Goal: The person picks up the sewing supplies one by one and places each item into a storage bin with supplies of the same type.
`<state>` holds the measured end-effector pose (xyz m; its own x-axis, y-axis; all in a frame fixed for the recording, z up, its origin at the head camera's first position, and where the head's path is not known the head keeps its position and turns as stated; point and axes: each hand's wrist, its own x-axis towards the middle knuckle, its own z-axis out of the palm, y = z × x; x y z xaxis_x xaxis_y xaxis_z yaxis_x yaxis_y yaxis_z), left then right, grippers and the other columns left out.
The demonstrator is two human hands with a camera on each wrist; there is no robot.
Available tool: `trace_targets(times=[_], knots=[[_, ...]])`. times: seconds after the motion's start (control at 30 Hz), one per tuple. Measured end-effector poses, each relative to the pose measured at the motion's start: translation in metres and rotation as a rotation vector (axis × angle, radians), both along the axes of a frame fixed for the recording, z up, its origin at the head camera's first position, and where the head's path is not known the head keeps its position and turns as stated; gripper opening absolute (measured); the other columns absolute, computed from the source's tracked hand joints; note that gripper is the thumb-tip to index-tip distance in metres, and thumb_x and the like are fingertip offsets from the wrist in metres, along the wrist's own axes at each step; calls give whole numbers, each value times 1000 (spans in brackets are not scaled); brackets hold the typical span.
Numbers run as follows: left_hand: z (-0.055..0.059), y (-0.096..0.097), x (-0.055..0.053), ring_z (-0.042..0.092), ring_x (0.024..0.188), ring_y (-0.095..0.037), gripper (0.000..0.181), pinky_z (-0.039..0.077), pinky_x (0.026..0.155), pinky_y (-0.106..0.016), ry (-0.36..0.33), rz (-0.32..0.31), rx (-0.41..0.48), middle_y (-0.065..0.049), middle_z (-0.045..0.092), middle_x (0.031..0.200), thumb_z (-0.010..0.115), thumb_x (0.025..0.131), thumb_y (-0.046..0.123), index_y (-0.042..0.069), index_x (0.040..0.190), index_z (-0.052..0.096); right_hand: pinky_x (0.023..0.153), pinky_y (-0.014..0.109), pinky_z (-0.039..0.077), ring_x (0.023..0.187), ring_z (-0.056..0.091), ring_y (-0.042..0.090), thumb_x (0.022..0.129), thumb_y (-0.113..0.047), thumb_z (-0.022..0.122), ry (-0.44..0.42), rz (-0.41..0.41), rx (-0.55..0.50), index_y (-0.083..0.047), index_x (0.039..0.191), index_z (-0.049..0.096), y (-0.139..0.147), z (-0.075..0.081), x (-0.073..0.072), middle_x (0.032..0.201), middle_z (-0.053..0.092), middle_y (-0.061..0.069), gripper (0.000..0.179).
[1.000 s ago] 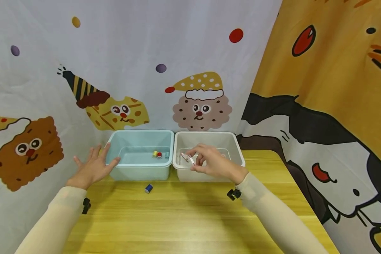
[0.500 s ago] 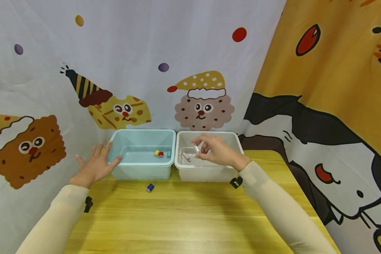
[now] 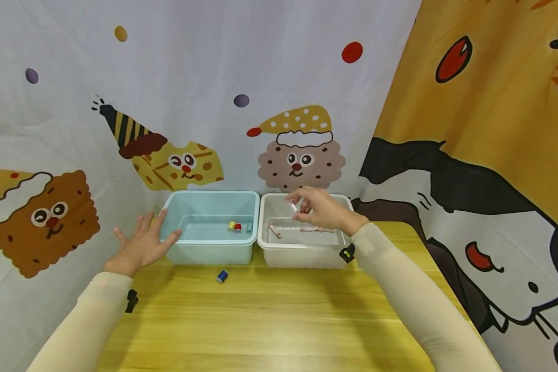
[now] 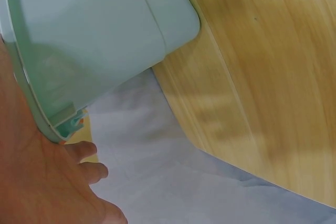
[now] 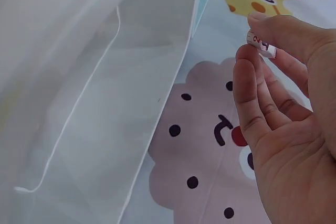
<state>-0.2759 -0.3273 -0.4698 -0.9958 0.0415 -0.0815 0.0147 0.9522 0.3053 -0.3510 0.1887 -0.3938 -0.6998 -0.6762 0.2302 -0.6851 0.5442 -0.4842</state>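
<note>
My right hand (image 3: 323,209) is raised over the back of the white bin (image 3: 302,257), pinching a small white tape measure (image 5: 261,44) between thumb and fingers. Printed red and dark marks show on it in the right wrist view. More white-and-reddish strips lie in that bin, one strip (image 3: 275,232) at the left and others (image 3: 310,229) toward the right. At the blue bin's (image 3: 209,253) left rim, my left hand (image 3: 139,249) rests with fingers spread. Inside the blue bin are a yellow thread spool (image 3: 231,226), a red spool (image 3: 237,228) and a light blue spool (image 3: 248,227).
A dark blue spool (image 3: 221,277) lies on the wooden table (image 3: 260,320) in front of the blue bin. Both bins stand side by side against a printed curtain (image 3: 190,62). The table's right edge runs beside an orange, black and white printed cloth (image 3: 483,217).
My right hand has risen and moved back and slightly right with the tape measure, uncovering the strips in the white bin. My left hand stays at the blue bin's rim.
</note>
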Motion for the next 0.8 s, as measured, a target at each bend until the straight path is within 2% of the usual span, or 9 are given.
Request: trace_targets(times=[0.17,0.53,0.8], knots=[[0,1,0,0,175,-72,112,-19,119,-103,8,3,0,-40,1,191,33,112,89,13,189,5,91,35,71,99,81,14,106,-13,88,2,-10,32,-12,154,73,1,2,-9,133,78,12,50],[2,2,2,-12,174,-70,112,-20,118,-103,20,3,11,-36,-6,193,35,112,88,11,189,7,90,41,71,96,81,17,105,-9,88,9,6,66,-13,154,75,2,5,-32,132,80,14,51],[2,2,2,-13,174,-70,112,-21,118,-103,15,0,4,-34,-7,193,35,113,88,11,189,6,91,42,71,99,82,20,106,-8,87,-10,14,96,-14,154,76,2,4,-41,139,81,17,50]])
